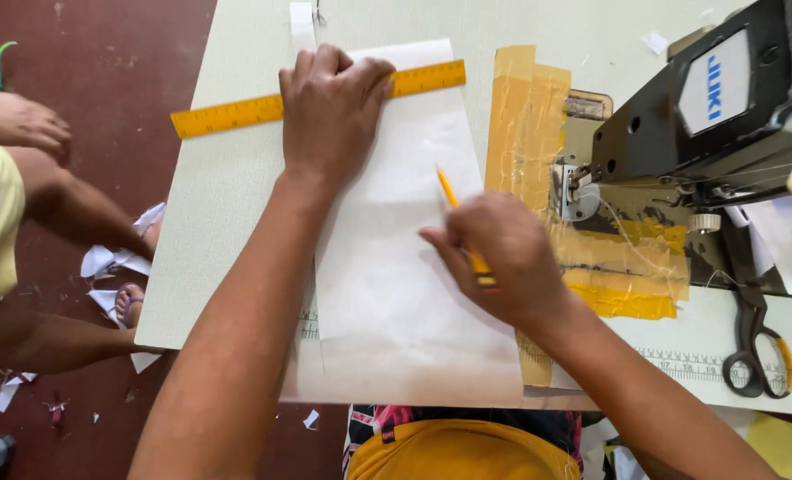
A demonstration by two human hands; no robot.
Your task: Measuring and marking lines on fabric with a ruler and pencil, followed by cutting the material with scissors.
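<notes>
The head camera looks down on a pale grey counter (227, 196) where a sheet of white paper (396, 293) lies, wide at the near end and narrower at the far end. The left hand (329, 111) lies flat on a long yellow ruler (236, 111), its grip spread and pressing the ruler down across the far end of the paper. The ruler lies a little tilted, and its left part goes past the paper onto the bare counter. The right hand (502, 258) has its grip pinched on a yellow pencil (447, 188), and the pencil tip points toward the ruler, above the right part of the paper. Just beside the paper on the right there are strips of yellowish tape (525, 116) on the counter, and behind them stands a black sewing machine (680, 133). A pair of dark scissors (751, 338) lies at the right edge. On the left, another person's arm (67, 209) shows above the dark red floor (102, 53).
</notes>
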